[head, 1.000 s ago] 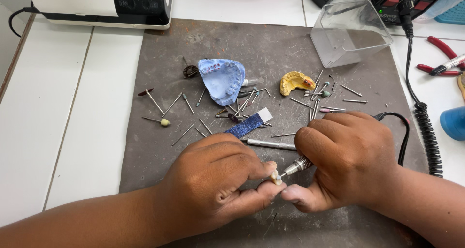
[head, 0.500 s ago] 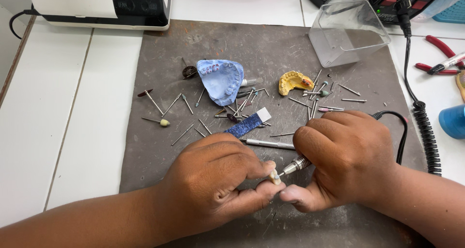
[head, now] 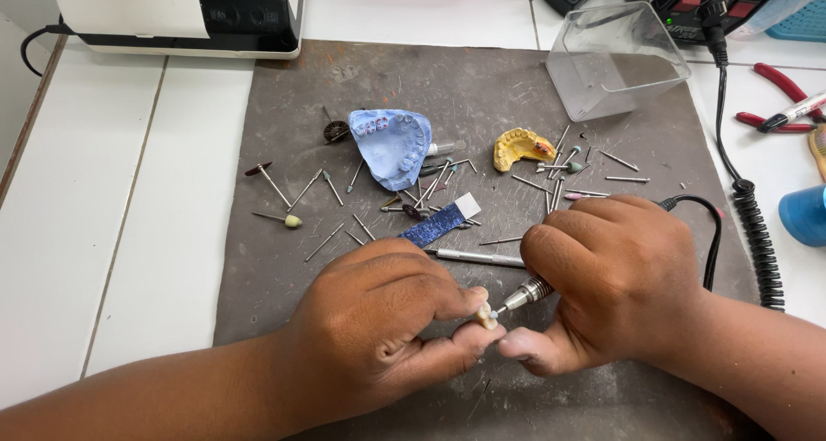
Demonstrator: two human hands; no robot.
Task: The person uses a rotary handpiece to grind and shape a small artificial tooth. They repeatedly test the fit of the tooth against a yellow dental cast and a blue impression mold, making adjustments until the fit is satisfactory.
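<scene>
My left hand pinches a small tooth piece steady near the blue mould (2 fingertips only), while my right hand grips the grinder closed, tip touching it.

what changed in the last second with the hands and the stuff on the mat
Nothing visibly changed. The left hand still pinches the small pale piece, and the right hand still holds the rotary handpiece tip against it. The blue dental cast, yellow cast and scattered burs stayed put.
</scene>
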